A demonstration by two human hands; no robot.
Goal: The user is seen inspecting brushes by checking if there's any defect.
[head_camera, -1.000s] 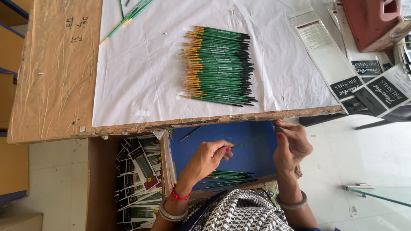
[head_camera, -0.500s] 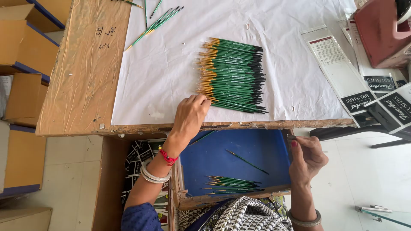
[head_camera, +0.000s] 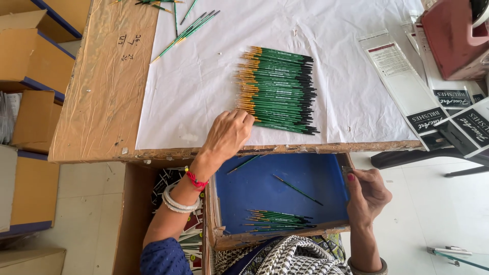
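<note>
— White paper (head_camera: 204, 91) covers most of the table (head_camera: 107, 86), with bare brown board at its left. What lies on it?

— A neat row of green brushes (head_camera: 279, 90), bristle ends to the left, black handle ends to the right. A few loose brushes (head_camera: 186, 31) lie near the far edge.

— And the left hand (head_camera: 228, 133)?

— It rests on the paper at the row's near left corner, fingertips touching the nearest brushes. Fingers are curled, but whether they pinch one I cannot tell.

— The right hand (head_camera: 368, 193)?

— Clenched on the right wall of a blue tray (head_camera: 265, 183) below the table edge. Inside are a small bunch of brushes at the near side and two stray ones.

— Anything else?

— Clear packets (head_camera: 395, 66) and a red box (head_camera: 451, 40) at right, cardboard boxes (head_camera: 30, 66) on the floor at left.
</note>
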